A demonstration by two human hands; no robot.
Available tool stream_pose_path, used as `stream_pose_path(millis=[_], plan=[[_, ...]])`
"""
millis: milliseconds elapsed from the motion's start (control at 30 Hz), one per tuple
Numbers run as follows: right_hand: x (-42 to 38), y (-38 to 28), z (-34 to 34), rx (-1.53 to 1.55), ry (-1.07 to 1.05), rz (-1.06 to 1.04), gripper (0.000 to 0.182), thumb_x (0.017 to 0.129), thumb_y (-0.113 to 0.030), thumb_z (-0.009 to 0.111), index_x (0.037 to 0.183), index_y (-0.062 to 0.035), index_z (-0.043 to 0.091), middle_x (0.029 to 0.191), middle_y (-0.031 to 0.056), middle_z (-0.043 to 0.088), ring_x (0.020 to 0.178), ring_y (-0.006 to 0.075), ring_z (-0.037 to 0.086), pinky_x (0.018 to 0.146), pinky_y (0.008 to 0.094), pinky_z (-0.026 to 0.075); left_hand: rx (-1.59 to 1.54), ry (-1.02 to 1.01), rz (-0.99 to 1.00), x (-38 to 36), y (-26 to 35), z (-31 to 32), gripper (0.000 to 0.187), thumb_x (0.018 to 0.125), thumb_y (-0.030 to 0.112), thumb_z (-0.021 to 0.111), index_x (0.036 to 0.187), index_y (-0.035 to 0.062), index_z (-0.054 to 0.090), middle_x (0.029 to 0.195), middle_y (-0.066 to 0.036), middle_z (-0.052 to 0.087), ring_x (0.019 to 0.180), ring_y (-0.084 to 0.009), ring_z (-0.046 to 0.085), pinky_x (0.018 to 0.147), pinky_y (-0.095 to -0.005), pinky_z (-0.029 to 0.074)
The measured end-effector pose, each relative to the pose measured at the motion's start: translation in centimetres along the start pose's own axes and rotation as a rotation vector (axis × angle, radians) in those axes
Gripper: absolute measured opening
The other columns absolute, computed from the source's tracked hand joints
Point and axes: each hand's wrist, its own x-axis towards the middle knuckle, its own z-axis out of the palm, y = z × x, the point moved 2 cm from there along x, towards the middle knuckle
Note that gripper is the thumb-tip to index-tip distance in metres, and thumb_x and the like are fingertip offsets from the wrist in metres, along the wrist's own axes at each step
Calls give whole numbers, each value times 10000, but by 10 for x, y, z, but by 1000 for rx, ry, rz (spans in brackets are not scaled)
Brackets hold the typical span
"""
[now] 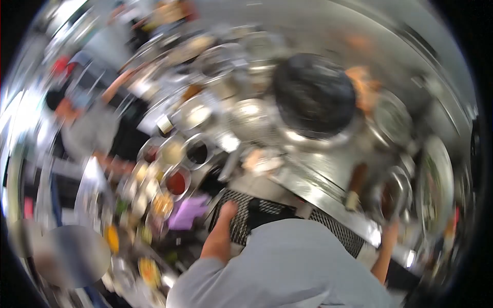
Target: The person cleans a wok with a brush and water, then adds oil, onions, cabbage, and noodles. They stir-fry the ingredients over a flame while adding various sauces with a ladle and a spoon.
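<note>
The whole view is motion-blurred. My left hand [222, 228] lies with fingers stretched on the edge of a black mesh mat [267, 213] at the front of a steel cooking station. My right hand [390, 235] is raised at the right, curled around a thin handle that leads up to a round metal ladle [394, 192]. A large black wok [313, 95] sits on the stove beyond both hands. My grey sleeves and chest fill the bottom of the view.
Several small steel bowls of sauces and seasonings [177, 182] crowd the counter to the left, with a purple cloth [189, 211] beside them. Steel pots [251, 118] stand behind. Another person [92, 123] stands at far left. A steel rim [318, 192] runs diagonally.
</note>
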Motion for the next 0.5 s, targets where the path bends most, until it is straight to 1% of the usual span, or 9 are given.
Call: stream_pose_path(millis=[33,67,100,167,200,233,267,367,500], plan=[[5,11,4,-177,89,-166,677,838,-186,595,1430,25,344,1369,260,484,1234,412,488,1035,423,398,-119,-12,-136,13,3,-3,265,883,203,489,966,21,663,1057,-183,661,988,-384,624,840,-494,510],[15,14,2,-380,71,-198,687,828,-196,638,1407,54,367,1412,251,438,1276,392,450,1079,449,348,-572,101,-420,2,26,-59,308,872,243,510,992,1,658,1058,-206,666,986,-391,632,853,-492,506],[32,17,3,-414,95,-166,721,840,-250,609,1416,80,327,1346,288,489,1188,432,516,1009,466,417,-640,127,-489,13,23,-44,357,865,279,521,1038,-4,651,1059,-222,665,977,-399,638,870,-480,503],[75,-8,9,-430,54,-437,675,862,-268,580,1381,99,350,1298,289,521,1141,418,542,991,443,433,-725,102,-580,9,33,-50,395,874,301,512,1075,-12,642,1121,-233,645,1070,-377,612,932,-458,482],[103,-25,17,-407,9,-486,668,859,-259,584,1378,95,359,1299,284,523,1141,421,542,989,442,434,-694,107,-545,4,35,-45,400,869,303,516,1065,-21,643,1148,-235,635,1096,-369,600,954,-456,471],[125,-39,24,-389,-36,-513,661,855,-251,589,1375,92,367,1299,280,525,1141,424,542,988,441,434,-706,126,-588,-3,38,-36,418,863,305,518,1095,-20,643,1157,-236,632,1099,-367,599,958,-452,471],[145,-49,32,-372,-82,-526,653,852,-242,594,1372,88,375,1299,275,527,1141,427,542,987,441,435,-738,147,-644,-20,40,-30,418,863,305,518,1095,-20,643,1157,-236,632,1099,-367,599,958,-452,471],[168,-58,70,-320,-217,-471,633,842,-216,608,1363,77,401,1300,261,532,1141,435,542,983,439,436,-793,42,-751,-57,56,-8,411,863,287,517,1103,-10,668,1194,-218,625,1127,-351,593,980,-422,462],[135,-111,160,-270,-399,-374,608,828,-182,627,1351,63,434,1301,243,539,1140,446,542,978,436,437,-867,28,-884,-92,65,40,390,866,275,535,1104,-1,674,1207,-208,623,1132,-344,593,989,-413,461]])
